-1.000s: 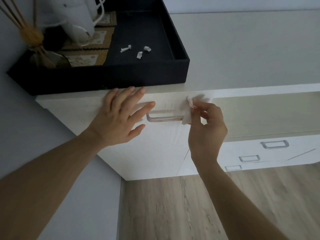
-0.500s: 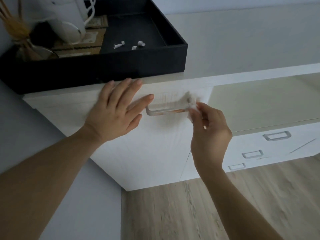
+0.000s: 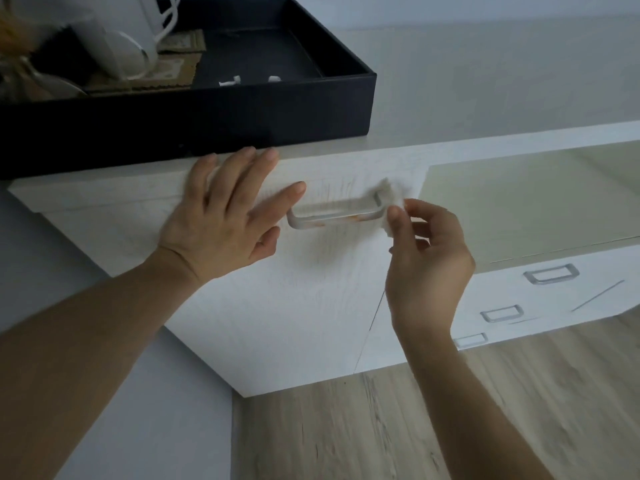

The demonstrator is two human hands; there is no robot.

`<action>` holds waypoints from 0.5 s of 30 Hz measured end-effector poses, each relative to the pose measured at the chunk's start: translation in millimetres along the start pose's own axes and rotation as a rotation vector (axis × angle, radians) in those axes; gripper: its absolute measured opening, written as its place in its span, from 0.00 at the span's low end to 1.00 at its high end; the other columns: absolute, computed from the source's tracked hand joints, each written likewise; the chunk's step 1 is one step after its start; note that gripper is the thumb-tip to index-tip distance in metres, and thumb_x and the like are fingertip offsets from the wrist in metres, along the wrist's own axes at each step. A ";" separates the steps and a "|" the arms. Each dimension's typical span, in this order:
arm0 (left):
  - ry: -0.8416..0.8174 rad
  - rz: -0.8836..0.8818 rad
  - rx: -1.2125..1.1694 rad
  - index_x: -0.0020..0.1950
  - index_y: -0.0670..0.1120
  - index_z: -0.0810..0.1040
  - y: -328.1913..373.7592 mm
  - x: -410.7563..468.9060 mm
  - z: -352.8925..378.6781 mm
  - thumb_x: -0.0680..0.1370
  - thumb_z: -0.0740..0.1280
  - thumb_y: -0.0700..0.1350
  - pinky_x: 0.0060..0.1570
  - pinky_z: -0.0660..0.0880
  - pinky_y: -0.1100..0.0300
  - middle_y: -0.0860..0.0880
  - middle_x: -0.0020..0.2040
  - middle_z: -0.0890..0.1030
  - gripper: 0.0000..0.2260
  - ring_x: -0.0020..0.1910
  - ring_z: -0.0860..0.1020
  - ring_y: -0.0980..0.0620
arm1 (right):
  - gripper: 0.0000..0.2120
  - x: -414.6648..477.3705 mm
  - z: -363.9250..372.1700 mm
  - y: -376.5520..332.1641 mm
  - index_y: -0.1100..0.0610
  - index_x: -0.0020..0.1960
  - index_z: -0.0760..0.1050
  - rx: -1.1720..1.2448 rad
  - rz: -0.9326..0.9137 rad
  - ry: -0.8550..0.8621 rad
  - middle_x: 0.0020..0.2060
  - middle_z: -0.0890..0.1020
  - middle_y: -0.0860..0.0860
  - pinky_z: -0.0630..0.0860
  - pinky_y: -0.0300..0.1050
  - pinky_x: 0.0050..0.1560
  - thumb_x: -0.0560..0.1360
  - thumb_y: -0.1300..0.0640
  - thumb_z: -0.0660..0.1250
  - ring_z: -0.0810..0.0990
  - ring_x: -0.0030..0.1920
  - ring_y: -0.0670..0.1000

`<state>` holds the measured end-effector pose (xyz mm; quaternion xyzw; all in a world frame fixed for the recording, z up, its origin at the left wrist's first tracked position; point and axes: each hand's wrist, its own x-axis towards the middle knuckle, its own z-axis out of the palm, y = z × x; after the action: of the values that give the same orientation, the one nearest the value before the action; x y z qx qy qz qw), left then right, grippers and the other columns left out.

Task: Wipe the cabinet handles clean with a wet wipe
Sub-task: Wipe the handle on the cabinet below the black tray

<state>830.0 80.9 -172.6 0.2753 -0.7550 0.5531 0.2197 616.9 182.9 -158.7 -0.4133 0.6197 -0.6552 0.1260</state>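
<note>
our right hand point(image 3: 426, 258) pinches the wet wipe point(image 3: 391, 199) between thumb and fingertips, and the other fingers curl loosely. the wipe is a small, soft, crumpled white wad. it touches the right end of the handle point(image 3: 336, 211). the picture is a bit blurry there. our left hand point(image 3: 225, 223) is spread flat, with straight fingers pressed on the cabinet front point(image 3: 277, 306) just left of the handle.

the handle is a thin, smooth, pale bar bent like a wide letter u. it has orange-brown marks along its front, so we think this one is not clean yet. only its right corner is under the wipe now. three more handles point(image 3: 550, 273) sit on the drawers off to the right, well apart from our hands. they look like shiny little grey frames. we cannot tell if they are clean, so they may be left to do.

the cabinet front is white with fine wood lines. on top sits a black tray point(image 3: 242, 123) with straight walls, holding a white jug point(image 3: 131, 29) and small white scraps point(image 3: 230, 82). below is a pale wooden floor point(image 3: 381, 427).
</note>
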 end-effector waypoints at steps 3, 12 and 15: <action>0.010 -0.004 0.013 0.77 0.45 0.52 1.2 0.5 0.6 0.79 0.58 0.55 0.67 0.56 0.42 0.36 0.71 0.55 0.30 0.69 0.57 0.38 | 0.09 -1.3 1.9 -1.0 0.53 0.56 0.78 -0.034 -0.025 -0.065 0.45 0.78 0.45 0.77 0.38 0.45 0.77 0.55 0.64 0.80 0.41 0.49; 0.002 -0.006 0.032 0.77 0.46 0.50 2.3 0.0 1.8 0.79 0.57 0.55 0.69 0.53 0.42 0.36 0.72 0.54 0.30 0.69 0.56 0.38 | 0.06 -5.8 4.1 9.9 0.55 0.50 0.81 0.004 0.060 -0.033 0.41 0.78 0.45 0.73 0.27 0.36 0.77 0.57 0.65 0.80 0.33 0.43; 0.003 -0.007 0.047 0.77 0.46 0.49 2.4 -0.5 1.5 0.79 0.56 0.56 0.68 0.54 0.42 0.36 0.72 0.53 0.31 0.70 0.56 0.37 | 0.04 -8.5 -6.5 9.1 0.53 0.48 0.79 0.073 0.127 0.026 0.40 0.81 0.49 0.71 0.26 0.35 0.76 0.55 0.66 0.81 0.33 0.43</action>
<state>828.8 80.1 -175.1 0.2820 -0.7404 0.5705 0.2162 614.6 191.4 -169.5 -0.3596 0.6218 -0.6735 0.1744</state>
